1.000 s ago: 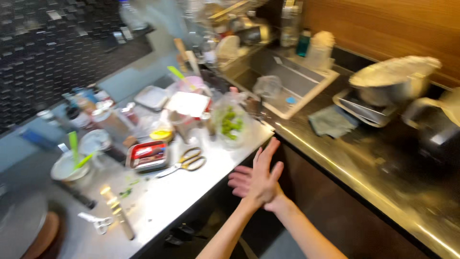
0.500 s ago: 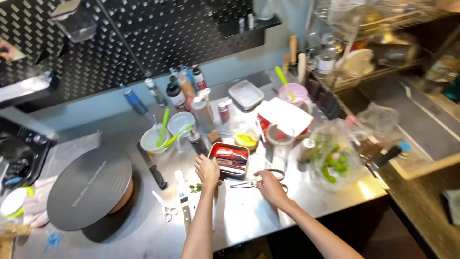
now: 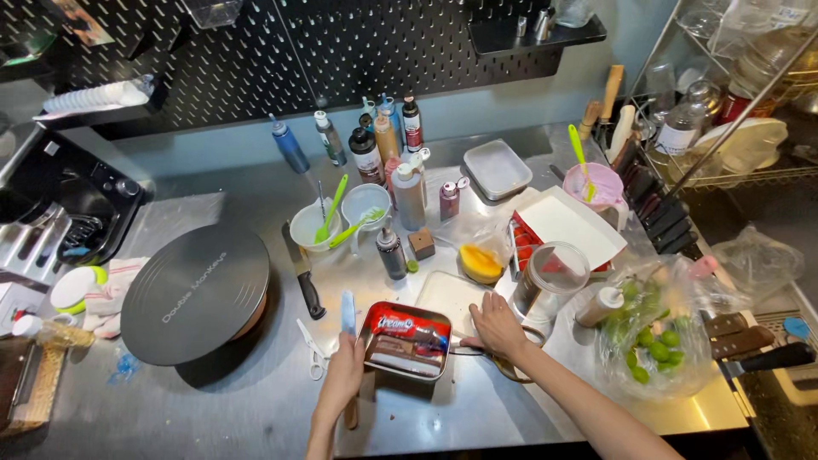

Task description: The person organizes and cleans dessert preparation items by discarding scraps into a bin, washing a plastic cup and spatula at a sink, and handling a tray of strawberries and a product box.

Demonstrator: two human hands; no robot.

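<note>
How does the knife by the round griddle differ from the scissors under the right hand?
The knife lies bare and untouched beside the round griddle; the scissors are mostly hidden under the right hand. The knife has one straight black handle, while the scissors show looped handles. Both lie flat on the steel counter.

Black round griddle (image 3: 194,290) left on steel worktop (image 3: 213,409); sauce bottles (image 3: 375,145) at back; bagged limes (image 3: 652,341) right; knife block (image 3: 652,192).

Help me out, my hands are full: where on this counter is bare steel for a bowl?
Bare steel lies along the front edge below the round black griddle, and behind it toward the blue bottle. From the metal tray rightward to the lime bag is crowded.
</note>
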